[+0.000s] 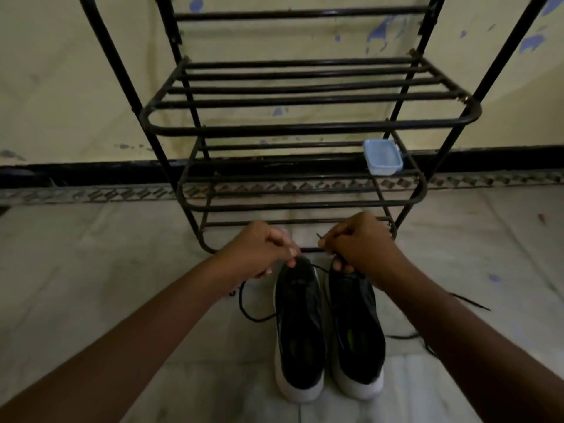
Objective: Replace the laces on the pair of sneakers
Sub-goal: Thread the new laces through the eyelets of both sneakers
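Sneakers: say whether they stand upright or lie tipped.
Upright: left sneaker and right sneaker sit side by side on white soles, tops up.

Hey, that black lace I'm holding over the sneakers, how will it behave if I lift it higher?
Probably floppy: the black lace sags in a loose loop on the floor below the left hand. Likely very light, since the right hand holds its tip with just a fingertip pinch. The thin end may slip from a loose grip.

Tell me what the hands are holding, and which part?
Both pinch a black lace above the sneakers: the right hand near its tip, the left hand farther along.
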`<state>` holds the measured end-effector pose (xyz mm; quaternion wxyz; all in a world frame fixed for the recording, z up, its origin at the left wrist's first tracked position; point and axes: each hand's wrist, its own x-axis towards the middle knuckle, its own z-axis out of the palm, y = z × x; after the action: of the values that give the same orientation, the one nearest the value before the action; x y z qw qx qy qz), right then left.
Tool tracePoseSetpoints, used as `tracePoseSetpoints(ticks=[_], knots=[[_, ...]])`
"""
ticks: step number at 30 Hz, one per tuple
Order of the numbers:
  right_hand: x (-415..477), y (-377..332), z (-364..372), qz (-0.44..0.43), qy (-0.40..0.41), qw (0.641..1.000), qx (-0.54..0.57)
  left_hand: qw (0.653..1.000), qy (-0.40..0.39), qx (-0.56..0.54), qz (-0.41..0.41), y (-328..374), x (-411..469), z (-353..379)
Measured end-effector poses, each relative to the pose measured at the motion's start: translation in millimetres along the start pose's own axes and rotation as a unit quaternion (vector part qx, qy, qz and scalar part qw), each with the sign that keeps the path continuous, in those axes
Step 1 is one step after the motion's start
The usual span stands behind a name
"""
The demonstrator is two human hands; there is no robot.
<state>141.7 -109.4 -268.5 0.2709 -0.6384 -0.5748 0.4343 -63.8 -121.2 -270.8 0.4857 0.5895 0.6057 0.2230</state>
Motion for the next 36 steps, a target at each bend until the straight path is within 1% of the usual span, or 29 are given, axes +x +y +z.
tracePoseSetpoints(ticks=[2,4,5,7,11,13,18,23,25,27,30,31,33,36], knots=[[4,24,15,-0.004,0.004,0.999,-0.035,0.996,0.040,0.076,0.027,-28,14,13],[9,43,29,-0.039,0.001,0.997,-0.070,0.987,0.080,0.137,0.027,-52,26,23],[14,54,35,-0.064,-0.010,0.993,-0.094,0.984,0.090,0.151,0.023,-65,32,27],[23,67,43,-0.117,-0.029,0.983,-0.140,0.984,0.081,0.157,0.022,-84,41,34],[42,77,50,-0.146,-0.096,0.969,-0.172,0.990,0.050,0.131,0.023,-108,54,46],[50,84,53,-0.135,-0.129,0.968,-0.166,0.991,0.047,0.124,0.021,-113,58,51],[49,90,48,-0.114,-0.148,0.965,-0.183,0.990,0.058,0.112,0.067,-116,62,56],[35,87,43,-0.088,-0.179,0.954,-0.224,0.988,0.011,0.127,0.087,-108,65,62],[26,87,47,-0.082,-0.169,0.957,-0.222,0.986,-0.003,0.144,0.088,-105,67,64],[14,88,55,-0.077,-0.133,0.966,-0.208,0.987,-0.014,0.140,0.074,-102,69,65],[-5,90,76,-0.086,-0.041,0.981,-0.170,0.994,-0.036,0.086,0.061,-104,74,66],[-12,92,84,-0.086,-0.022,0.982,-0.164,0.994,-0.042,0.077,0.062,-105,74,66],[-27,96,99,-0.077,0.003,0.984,-0.163,0.993,-0.049,0.072,0.074,-106,73,67],[-39,102,117,-0.067,0.033,0.979,-0.191,0.995,-0.052,0.035,0.078,-109,69,66]])
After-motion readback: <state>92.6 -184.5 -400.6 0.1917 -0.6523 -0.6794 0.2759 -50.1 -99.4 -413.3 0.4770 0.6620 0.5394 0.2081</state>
